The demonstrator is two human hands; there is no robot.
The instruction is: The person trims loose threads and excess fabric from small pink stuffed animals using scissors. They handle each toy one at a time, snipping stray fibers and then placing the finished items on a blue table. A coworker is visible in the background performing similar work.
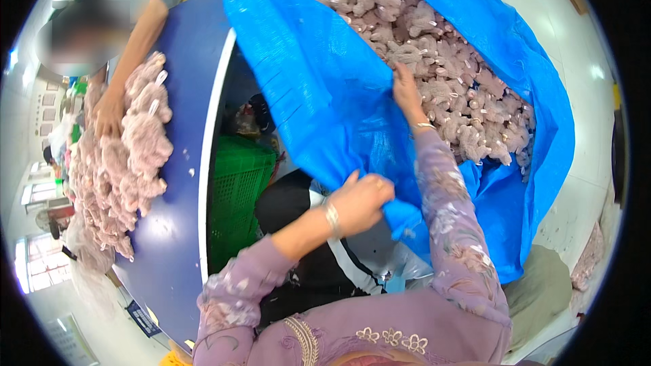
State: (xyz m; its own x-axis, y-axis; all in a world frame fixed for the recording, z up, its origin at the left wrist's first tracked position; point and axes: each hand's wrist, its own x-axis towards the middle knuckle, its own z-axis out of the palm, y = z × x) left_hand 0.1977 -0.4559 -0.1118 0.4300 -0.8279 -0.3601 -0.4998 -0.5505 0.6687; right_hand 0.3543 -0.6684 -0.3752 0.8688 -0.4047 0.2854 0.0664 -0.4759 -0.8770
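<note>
A large blue woven plastic bag (pixel 298 95) lies spread in front of me with its mouth wide. Inside it is a heap of fluffy pinkish-beige plush pieces (pixel 468 105), many with small white tags. My left hand (pixel 363 202) is closed round a bunched corner of the bag, low and close to my body. Further off, my right hand (pixel 408 95) is at the bag's near rim, beside the plush heap. Its fingers are bent over the blue edge and seem to grip it; their tips are partly hidden.
At left stands a blue table (pixel 183 183) with a white edge, bearing a pile of similar plush (pixel 122 163). A co-worker's hand (pixel 108 115) rests on that pile. A green plastic crate (pixel 237 193) sits below the table edge. White tiled floor (pixel 569 142) shows at right.
</note>
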